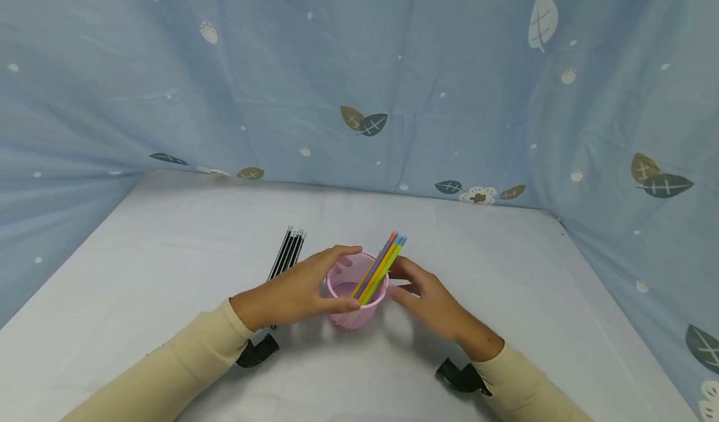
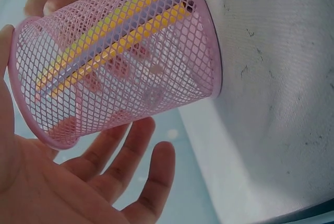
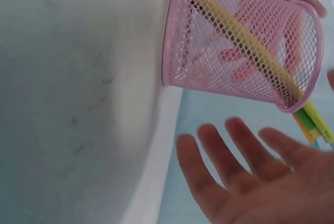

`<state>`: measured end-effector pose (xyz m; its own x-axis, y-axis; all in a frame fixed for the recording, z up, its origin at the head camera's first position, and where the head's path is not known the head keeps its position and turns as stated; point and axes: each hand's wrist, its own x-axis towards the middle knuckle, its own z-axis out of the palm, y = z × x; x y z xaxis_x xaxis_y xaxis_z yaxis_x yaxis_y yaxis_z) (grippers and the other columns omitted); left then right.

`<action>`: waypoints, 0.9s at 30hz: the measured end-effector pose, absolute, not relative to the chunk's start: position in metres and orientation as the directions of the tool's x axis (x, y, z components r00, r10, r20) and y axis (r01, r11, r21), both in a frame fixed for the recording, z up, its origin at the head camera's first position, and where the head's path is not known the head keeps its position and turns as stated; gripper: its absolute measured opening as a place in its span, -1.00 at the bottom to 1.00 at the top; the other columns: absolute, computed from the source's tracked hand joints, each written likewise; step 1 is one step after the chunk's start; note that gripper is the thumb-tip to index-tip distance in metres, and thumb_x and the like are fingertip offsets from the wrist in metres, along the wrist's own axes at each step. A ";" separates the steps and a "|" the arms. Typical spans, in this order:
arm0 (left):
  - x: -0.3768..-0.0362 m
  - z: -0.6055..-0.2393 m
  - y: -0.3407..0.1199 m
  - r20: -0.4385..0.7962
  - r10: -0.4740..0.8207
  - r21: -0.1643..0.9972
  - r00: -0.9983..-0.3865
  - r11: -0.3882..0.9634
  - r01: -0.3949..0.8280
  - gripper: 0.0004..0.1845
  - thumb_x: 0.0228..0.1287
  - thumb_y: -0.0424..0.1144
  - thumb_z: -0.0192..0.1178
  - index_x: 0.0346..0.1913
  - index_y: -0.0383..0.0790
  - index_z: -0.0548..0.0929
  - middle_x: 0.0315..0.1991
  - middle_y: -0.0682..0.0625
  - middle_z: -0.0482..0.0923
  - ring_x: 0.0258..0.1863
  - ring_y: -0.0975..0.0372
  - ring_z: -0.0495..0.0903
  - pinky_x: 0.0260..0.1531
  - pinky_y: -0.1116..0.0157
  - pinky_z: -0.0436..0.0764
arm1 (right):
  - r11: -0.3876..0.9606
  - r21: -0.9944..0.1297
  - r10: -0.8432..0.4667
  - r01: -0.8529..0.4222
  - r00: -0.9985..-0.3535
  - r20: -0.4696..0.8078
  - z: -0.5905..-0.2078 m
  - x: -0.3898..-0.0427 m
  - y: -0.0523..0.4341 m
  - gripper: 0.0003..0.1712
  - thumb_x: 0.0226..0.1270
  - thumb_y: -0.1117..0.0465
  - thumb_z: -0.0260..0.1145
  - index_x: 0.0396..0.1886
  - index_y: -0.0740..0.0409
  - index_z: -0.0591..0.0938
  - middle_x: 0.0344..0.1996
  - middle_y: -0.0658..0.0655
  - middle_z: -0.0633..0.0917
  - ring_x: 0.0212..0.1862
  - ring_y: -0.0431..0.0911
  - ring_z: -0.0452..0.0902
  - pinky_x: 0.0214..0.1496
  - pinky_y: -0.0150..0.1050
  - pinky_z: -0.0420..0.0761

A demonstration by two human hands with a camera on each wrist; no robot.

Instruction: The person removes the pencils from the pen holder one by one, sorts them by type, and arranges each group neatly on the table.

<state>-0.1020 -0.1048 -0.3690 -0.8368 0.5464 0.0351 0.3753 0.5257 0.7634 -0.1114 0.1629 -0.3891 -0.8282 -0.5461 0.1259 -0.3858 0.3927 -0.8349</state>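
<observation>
Pink mesh cup (image 1: 355, 292) stands between both hands with coloured pencils (image 1: 382, 266) leaning in it, the left hand (image 1: 292, 294) spread loosely round its rim, the right hand (image 1: 429, 300) spread just beside it, black pens (image 1: 288, 253) lying beyond the left.

White table (image 1: 505, 297) — pink mesh cup (image 1: 355, 306) upright, black pens (image 1: 288, 253) lying left.

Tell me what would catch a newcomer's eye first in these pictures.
Likely the pink mesh cup at the middle of the white table, with colored pencils leaning out of it. The left hand rests against its side and rim, while the right hand hovers open on the other side. Black pencils lie to the left behind it.
</observation>
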 end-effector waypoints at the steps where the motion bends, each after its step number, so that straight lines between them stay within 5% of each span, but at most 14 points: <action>1: -0.102 -0.369 -0.104 0.033 0.549 0.769 -0.835 0.521 0.372 -0.06 0.15 0.29 0.35 0.53 0.21 0.15 0.36 0.19 0.34 0.35 0.26 0.37 0.35 0.02 0.40 | 0.402 -0.832 -0.516 -0.383 -0.845 0.140 -0.389 -0.112 0.163 -0.47 0.53 0.10 0.18 0.43 0.02 0.37 0.28 0.08 0.55 0.31 0.06 0.49 0.26 0.03 0.57; 10: -0.102 -0.373 -0.104 0.029 0.560 0.797 -0.828 0.487 0.357 -0.06 0.13 0.29 0.37 0.51 0.24 0.13 0.32 0.13 0.38 0.32 0.22 0.42 0.29 0.05 0.45 | 0.297 -0.891 -0.384 -0.342 -0.897 0.217 -0.386 -0.118 0.158 -0.76 0.50 0.12 0.24 0.02 0.15 0.55 -0.11 0.16 0.67 -0.06 -0.08 0.65 0.04 -0.20 0.70; 27: -0.103 -0.373 -0.105 0.026 0.555 0.812 -0.831 0.474 0.342 -0.09 0.12 0.28 0.38 0.48 0.37 0.12 0.33 0.14 0.36 0.32 0.23 0.40 0.30 0.01 0.44 | 0.262 -0.902 -0.326 -0.343 -0.911 0.252 -0.392 -0.117 0.151 -0.87 0.42 0.18 0.33 -0.16 0.14 0.64 -0.20 0.11 0.66 -0.06 -0.04 0.61 -0.03 -0.31 0.68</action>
<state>-0.1031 -0.1049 -0.3732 -0.8314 0.5551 0.0260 0.3417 0.4739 0.8116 -0.1172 0.1509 -0.3922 -0.9114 -0.3256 0.2518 -0.3428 0.2621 -0.9021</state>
